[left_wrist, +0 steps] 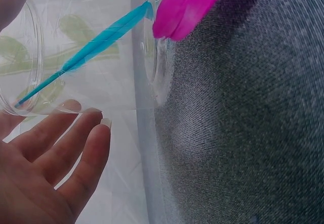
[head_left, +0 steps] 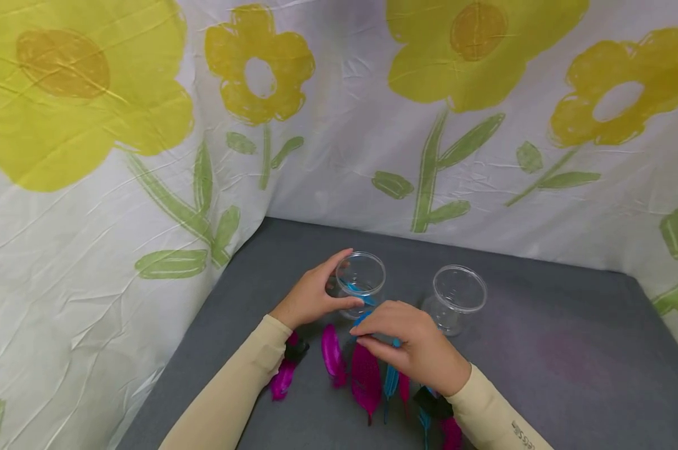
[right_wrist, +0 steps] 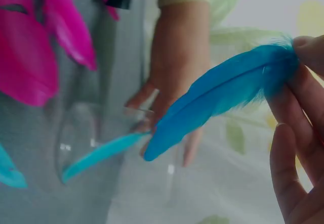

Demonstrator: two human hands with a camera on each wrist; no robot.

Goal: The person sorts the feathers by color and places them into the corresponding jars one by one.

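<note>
- Blue feather [right_wrist: 217,92] is being pinched at its downy end between the thumb and fingertips of your right hand [head_left: 408,334], its tip pointing toward the left cup [head_left: 372,273].
- Your left hand [head_left: 313,294] is gripping that clear cup from its left side, the thumb lying along the near wall and the fingers reaching round the far one, so both of your hands are clamping, one on the cup, the other on the feather.
- The pinched feather is hovering at the near side of the left cup; you cannot tell whether it is touching the wall.
- Inside the left cup, a second blue feather [left_wrist: 104,39] is leaning slantwise, its quill end sitting near the rim and its broad tip reaching down to the base.
- To the right, another clear cup [head_left: 459,292] is standing upright on the grey bench [head_left: 547,356], near your right hand.
- Nearer to you, magenta feathers [head_left: 365,381] are lying in a loose row, with blue ones [head_left: 391,381] showing among them.
- On the far side, a white cloth [head_left: 339,169] with yellow flowers is hanging behind the bench.
</note>
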